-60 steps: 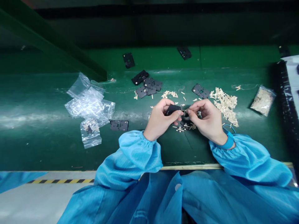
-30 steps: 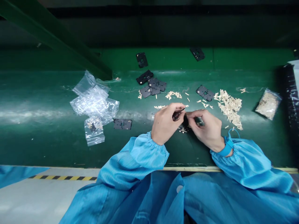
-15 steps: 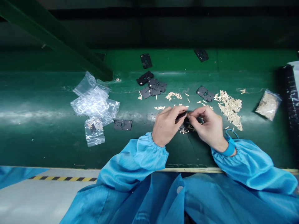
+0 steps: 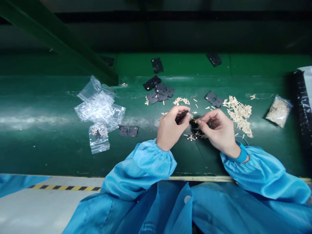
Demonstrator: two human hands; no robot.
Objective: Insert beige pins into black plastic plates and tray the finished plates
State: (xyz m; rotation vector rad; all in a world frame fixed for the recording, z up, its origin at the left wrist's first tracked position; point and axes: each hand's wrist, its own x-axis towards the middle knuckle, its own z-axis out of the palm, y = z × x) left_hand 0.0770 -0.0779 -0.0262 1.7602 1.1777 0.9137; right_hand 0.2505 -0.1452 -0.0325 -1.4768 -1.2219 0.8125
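Observation:
My left hand (image 4: 171,127) is closed around a black plastic plate (image 4: 182,117), tilted up between thumb and fingers and mostly hidden by them. Facing it, my right hand (image 4: 216,130) pinches a tiny piece at thumb and forefinger; it is too small to name. A small gap separates the two hands. Beneath them lie small black-and-pale pieces (image 4: 192,137) on the green bench. A loose scatter of cream strips (image 4: 181,101) is just beyond my left hand. To the right of my right hand spreads a larger pile of cream strips (image 4: 240,113).
Several black plates (image 4: 163,89) overlap beyond my left hand, and another plate (image 4: 128,131) lies to its left. Clear plastic bags (image 4: 96,104) are heaped farther left. A filled zip bag (image 4: 279,111) sits at the right. A green post (image 4: 80,48) slants down at back left.
My hands have drawn slightly apart; my left hand moved a little left with the black plate. More of the small pieces beneath them now shows.

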